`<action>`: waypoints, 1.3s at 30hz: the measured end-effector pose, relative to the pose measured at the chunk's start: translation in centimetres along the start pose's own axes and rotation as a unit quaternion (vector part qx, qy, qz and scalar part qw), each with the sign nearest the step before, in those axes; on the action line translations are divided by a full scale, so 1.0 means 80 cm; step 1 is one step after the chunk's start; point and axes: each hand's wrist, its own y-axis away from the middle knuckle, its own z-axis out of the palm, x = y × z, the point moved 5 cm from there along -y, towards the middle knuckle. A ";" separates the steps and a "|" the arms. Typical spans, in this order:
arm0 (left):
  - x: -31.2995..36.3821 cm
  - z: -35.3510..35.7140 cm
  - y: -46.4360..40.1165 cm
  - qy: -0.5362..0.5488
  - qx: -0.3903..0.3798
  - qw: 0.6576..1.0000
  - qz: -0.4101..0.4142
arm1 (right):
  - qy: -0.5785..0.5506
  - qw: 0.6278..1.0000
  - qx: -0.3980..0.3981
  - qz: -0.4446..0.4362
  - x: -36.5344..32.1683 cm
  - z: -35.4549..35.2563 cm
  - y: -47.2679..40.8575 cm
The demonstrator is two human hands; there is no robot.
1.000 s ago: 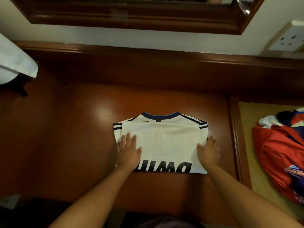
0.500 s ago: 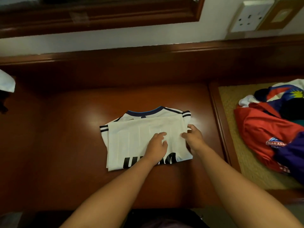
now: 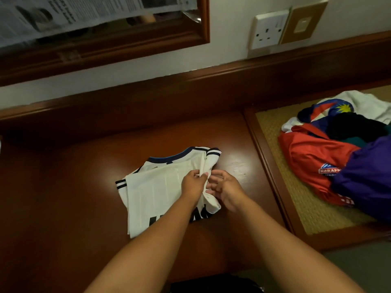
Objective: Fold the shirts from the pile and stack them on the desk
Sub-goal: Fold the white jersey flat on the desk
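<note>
the white shirt [image 3: 156,187] lies on the desk [image 3: 69,187], its right edge lifted. the left hand [image 3: 193,185] pinches that edge; the right hand [image 3: 225,187] seems to hold it too, fingers half hidden. the pile [image 3: 338,153] sits well apart.

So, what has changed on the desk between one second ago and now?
The left hand moved from the white shirt's left part across to its right edge and now pinches it. The right hand also grips that edge, which has lifted into a raised fold, where both hands earlier pressed flat. The shirt stayed on the desk, collar away from the person, and the pile of shirts stayed unmoved.
</note>
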 end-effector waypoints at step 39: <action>0.051 -0.099 0.087 0.335 -0.115 0.935 -0.015 | 0.020 0.994 0.076 0.076 0.052 -0.036 -0.006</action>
